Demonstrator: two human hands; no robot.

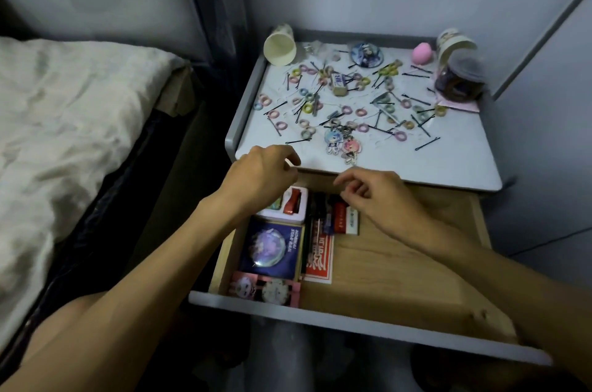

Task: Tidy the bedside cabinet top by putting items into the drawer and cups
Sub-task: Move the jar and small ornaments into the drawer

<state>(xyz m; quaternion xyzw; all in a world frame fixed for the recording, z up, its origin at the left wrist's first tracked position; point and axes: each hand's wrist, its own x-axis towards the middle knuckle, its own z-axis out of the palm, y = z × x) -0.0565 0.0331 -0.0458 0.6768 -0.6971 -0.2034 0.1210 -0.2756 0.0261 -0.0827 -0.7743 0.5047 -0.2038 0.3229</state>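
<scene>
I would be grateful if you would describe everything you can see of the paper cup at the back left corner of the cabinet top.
The paper cup is cream-white, with a faint print on its outer wall. It lies tipped on its side at the back left corner of the cabinet top, by the raised rim, its round mouth facing the camera. Its inside looks empty.

Both bare forearms reach forward; left hand (pixel 262 177) and right hand (pixel 381 199) hover close together, palms down, fingers loosely curled
</scene>
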